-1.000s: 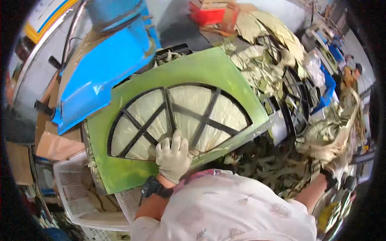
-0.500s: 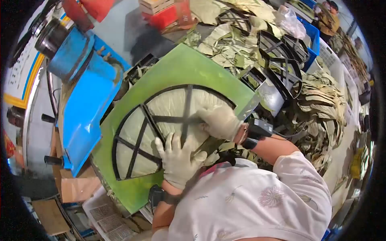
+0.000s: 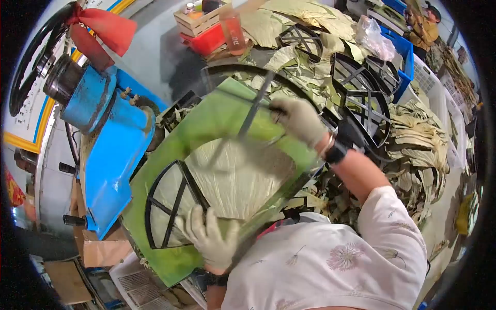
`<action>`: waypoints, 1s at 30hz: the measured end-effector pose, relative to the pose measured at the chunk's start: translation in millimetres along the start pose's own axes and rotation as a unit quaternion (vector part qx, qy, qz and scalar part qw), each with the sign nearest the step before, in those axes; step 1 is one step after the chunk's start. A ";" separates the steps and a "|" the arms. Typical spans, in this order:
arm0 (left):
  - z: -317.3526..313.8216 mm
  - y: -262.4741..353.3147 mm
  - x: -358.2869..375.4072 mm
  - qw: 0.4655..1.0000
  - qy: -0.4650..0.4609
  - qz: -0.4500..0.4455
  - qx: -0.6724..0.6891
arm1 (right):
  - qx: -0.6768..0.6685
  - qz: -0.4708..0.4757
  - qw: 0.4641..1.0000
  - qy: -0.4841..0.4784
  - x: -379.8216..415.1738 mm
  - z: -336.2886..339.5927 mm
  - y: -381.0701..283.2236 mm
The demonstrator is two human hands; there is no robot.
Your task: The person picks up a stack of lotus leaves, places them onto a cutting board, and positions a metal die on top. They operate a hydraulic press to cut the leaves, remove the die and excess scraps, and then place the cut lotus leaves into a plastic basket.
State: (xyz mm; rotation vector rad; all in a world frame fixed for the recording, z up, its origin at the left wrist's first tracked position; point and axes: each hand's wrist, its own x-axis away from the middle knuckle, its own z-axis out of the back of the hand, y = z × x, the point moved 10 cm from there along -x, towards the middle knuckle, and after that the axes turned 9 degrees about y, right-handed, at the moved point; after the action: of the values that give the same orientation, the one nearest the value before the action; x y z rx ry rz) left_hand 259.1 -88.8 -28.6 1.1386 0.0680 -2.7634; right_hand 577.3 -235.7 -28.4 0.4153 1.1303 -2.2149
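Observation:
My right hand [image 3: 299, 121], in a pale glove, is closed on a crossbar of a large black curved cutting die [image 3: 254, 107], blurred and held up above the far part of the green board [image 3: 165, 155]. A smaller black wedge-shaped cutting die [image 3: 175, 211] rests on the board's left side. Under and beside it lies a pale, ribbed dried leaf [image 3: 243, 175]. My left hand [image 3: 209, 240], also gloved, has its fingers spread at the leaf's near edge, by the corner of the smaller die.
At left stands a blue machine arm [image 3: 111, 170] with a black handwheel [image 3: 26, 72] and red cloth [image 3: 106, 33]. Several other black dies [image 3: 361, 77] and heaps of dried leaves [image 3: 413, 134] lie to the right. Behind are a wooden crate [image 3: 199, 23] and another person [image 3: 423, 31].
My right hand has lifted the large die off the leaf, up and away from me. My left hand has slid slightly towards me. The smaller die stays on the leaf.

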 end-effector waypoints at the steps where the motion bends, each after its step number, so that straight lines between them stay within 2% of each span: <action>1: 2.5 -5.9 8.6 1.000 0.002 0.005 -0.004 | 0.016 -0.063 0.998 -0.014 -15.0 -1.6 33.0; 2: 0.9 -20.9 17.7 0.998 -0.020 0.047 -0.026 | 0.033 -0.124 0.991 -0.028 -27.2 -3.6 67.3; 3: -0.9 -36.2 27.5 0.994 -0.042 0.091 -0.047 | 0.053 -0.139 0.989 -0.014 -37.3 -4.9 98.9; 6: 7.3 -57.9 51.6 0.988 -0.001 0.116 -0.106 | 0.144 -0.169 0.975 -0.005 -58.8 -18.6 196.9; 9: -2.9 -69.7 66.1 0.977 -0.015 0.150 -0.148 | 0.219 -0.193 0.954 -0.076 -63.7 -30.9 231.4; 10: -4.6 -73.2 69.6 0.971 -0.025 0.169 -0.166 | 0.219 -0.187 0.954 -0.084 -69.8 -31.7 217.6; 12: 0.6 -67.5 58.6 0.972 -0.039 0.171 -0.155 | 0.281 -0.102 0.949 -0.103 -81.7 -46.2 175.9; 13: 2.1 -64.9 52.5 0.975 -0.047 0.166 -0.143 | 0.253 -0.063 0.961 -0.087 -93.5 -59.3 159.2; 14: 1.8 -67.0 53.3 0.976 -0.045 0.171 -0.130 | 0.202 -0.039 0.975 -0.089 -96.2 -63.3 110.7; 16: 3.6 -66.9 48.9 0.979 -0.033 0.168 -0.112 | 0.064 0.101 0.989 -0.086 -93.6 -94.0 20.8; 17: 4.1 -68.2 48.6 0.979 -0.033 0.169 -0.112 | 0.047 0.113 0.987 -0.103 -86.2 -111.8 -17.1; 19: 5.1 -70.8 54.2 0.977 -0.025 0.165 -0.132 | -0.034 0.233 0.957 -0.168 -47.7 -146.3 -117.9; 21: 4.3 -76.2 65.1 0.974 -0.025 0.182 -0.133 | 0.005 0.327 0.911 -0.251 1.1 -183.6 -193.2; 22: 4.0 -77.5 66.8 0.973 -0.026 0.186 -0.131 | -0.006 0.372 0.891 -0.259 23.6 -200.2 -216.5; 23: 5.0 -77.1 66.6 0.972 -0.031 0.192 -0.135 | -0.014 0.412 0.872 -0.264 45.0 -220.0 -230.1; 25: 14.6 -75.6 69.4 0.975 -0.014 0.173 -0.141 | -0.237 0.417 0.774 -0.414 93.3 -258.3 -248.8; 26: 13.0 -69.2 62.4 0.978 0.008 0.156 -0.140 | -0.169 0.417 0.773 -0.446 109.8 -288.6 -250.9; 27: 15.9 -63.5 49.4 0.979 -0.024 0.154 -0.133 | -0.147 0.311 0.788 -0.511 117.0 -310.9 -245.6; 28: 26.1 -55.2 43.9 0.981 0.038 0.128 -0.139 | -0.154 0.345 0.798 -0.469 121.6 -339.4 -244.9; 30: 13.9 -54.1 59.3 0.983 0.051 0.095 -0.148 | -0.160 0.409 0.817 -0.374 133.7 -394.3 -238.0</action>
State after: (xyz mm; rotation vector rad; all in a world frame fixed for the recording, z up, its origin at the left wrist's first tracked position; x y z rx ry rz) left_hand 199.4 -44.1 -61.3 1.1400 0.3511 -2.4271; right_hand 322.4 140.2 -182.3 -0.1272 0.6577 -1.1883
